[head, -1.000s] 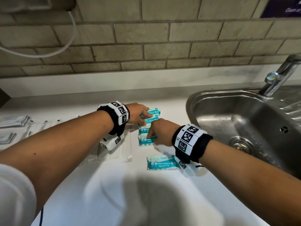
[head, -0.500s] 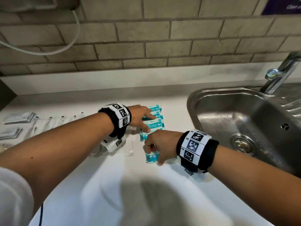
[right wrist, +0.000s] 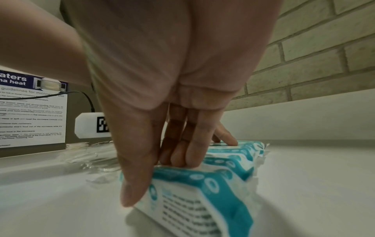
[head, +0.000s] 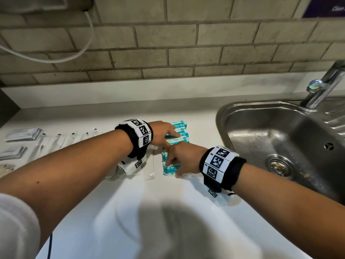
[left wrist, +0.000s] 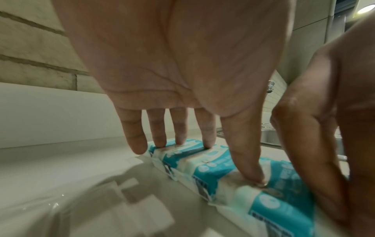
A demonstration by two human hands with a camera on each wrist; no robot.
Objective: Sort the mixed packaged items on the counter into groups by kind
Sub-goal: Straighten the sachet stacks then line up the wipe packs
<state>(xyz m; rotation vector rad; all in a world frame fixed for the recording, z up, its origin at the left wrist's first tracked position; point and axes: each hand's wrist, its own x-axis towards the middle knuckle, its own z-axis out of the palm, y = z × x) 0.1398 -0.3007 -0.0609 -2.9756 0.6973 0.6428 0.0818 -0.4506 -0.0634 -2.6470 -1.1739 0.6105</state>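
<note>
On the counter, from the head view, our right hand has brought the stray wipes pack against the row of wipes packs. Left wrist: left hand, fingers straight, presses the row. Right wrist: right-hand fingers curl round the pack, so that group looks nearly gathered.

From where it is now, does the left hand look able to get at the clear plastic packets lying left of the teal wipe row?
Probably yes. The left hand rests straight-fingered on the wipe packs, holding nothing, and the clear plastic packets lie right under its wrist with nothing on top.
</note>
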